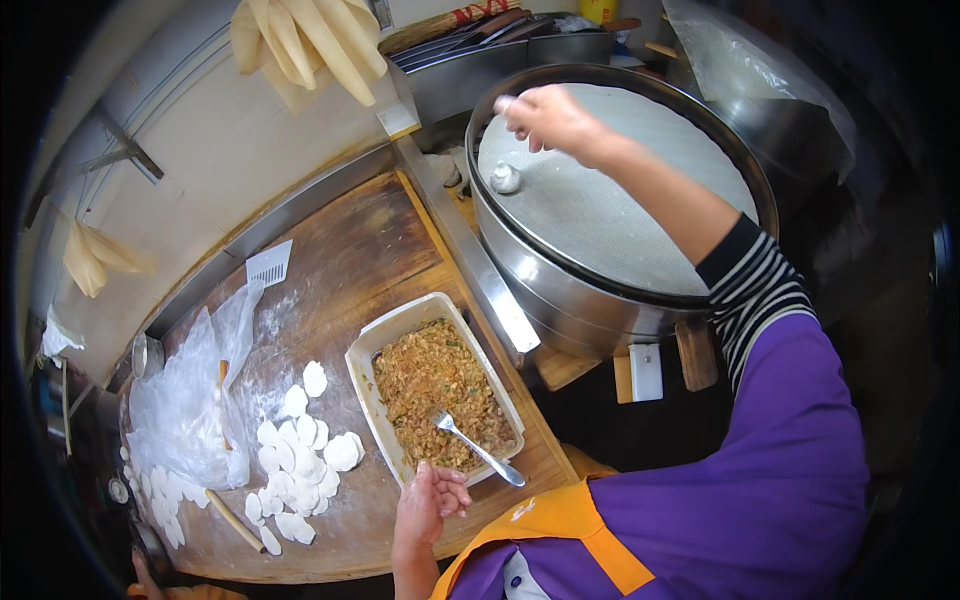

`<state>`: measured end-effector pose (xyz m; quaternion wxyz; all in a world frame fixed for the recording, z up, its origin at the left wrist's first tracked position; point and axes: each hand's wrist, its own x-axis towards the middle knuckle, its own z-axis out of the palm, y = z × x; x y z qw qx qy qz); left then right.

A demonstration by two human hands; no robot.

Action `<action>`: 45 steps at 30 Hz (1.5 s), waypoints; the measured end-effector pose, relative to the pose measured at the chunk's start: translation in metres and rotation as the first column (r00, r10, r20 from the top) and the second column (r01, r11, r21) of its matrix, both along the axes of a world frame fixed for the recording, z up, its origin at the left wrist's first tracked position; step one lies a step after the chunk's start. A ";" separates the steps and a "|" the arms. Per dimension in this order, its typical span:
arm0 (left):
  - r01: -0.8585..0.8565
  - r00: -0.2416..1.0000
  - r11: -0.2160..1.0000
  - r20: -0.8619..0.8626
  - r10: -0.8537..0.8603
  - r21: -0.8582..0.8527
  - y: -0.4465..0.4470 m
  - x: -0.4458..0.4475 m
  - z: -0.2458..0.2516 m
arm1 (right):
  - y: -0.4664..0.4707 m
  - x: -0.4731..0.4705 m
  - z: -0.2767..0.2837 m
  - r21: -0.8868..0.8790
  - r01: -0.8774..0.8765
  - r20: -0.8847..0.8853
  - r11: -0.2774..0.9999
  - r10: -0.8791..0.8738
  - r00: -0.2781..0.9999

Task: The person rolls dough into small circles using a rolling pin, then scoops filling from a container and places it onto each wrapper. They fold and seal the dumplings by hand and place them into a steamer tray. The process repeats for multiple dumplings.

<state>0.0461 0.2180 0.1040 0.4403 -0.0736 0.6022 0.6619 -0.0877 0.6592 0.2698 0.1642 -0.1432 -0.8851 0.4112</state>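
Observation:
My right hand [547, 120] reaches over the far left part of a round metal steamer [517, 262]. It is blurred; a pale spot shows at its fingertips, and I cannot tell whether they hold anything. On the steamer's white mesh liner [622, 217] sits one pleated dough bun [505, 178], just below that hand. My left hand [435, 491] is beside the near edge of a white plastic tub [361, 367], fingers loosely curled and holding nothing visible. The tub contains minced filling [435, 367]. A metal fork [480, 450] rests in it, its handle over the near rim.
Floured dough wrappers [300, 472] lie scattered on the wooden worktable [337, 247]. Left of them are a rolling pin [235, 521] and a clear plastic bag [187, 405]. A white slotted scraper [268, 264] lies farther back. Another person's hand [141, 570] shows at lower left.

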 end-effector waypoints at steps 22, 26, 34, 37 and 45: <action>0.159 0.981 0.984 -0.124 -0.149 0.075 -0.124 -0.001 -0.018 | -0.188 0.280 -0.066 -0.773 -0.281 -0.362 0.569 -0.032 0.931; 0.148 0.950 0.988 -0.270 -0.155 -0.047 -0.170 -0.024 -0.032 | -0.195 0.331 -0.125 -0.503 0.209 -0.049 0.839 -0.269 0.962; -0.316 0.443 0.698 -0.751 -0.490 -0.642 -0.209 -0.138 -0.072 | -0.203 0.333 -0.181 0.838 0.091 0.256 0.539 -0.535 0.805; -0.242 0.327 0.714 -0.748 -0.577 -0.657 -0.182 -0.161 -0.088 | -0.238 0.286 -0.173 0.378 0.209 -0.008 0.902 -0.222 0.975; -0.169 0.389 0.400 -0.434 -0.812 -0.901 -0.142 -0.168 -0.102 | -0.304 0.195 -0.190 0.455 -0.179 0.121 0.872 0.139 0.983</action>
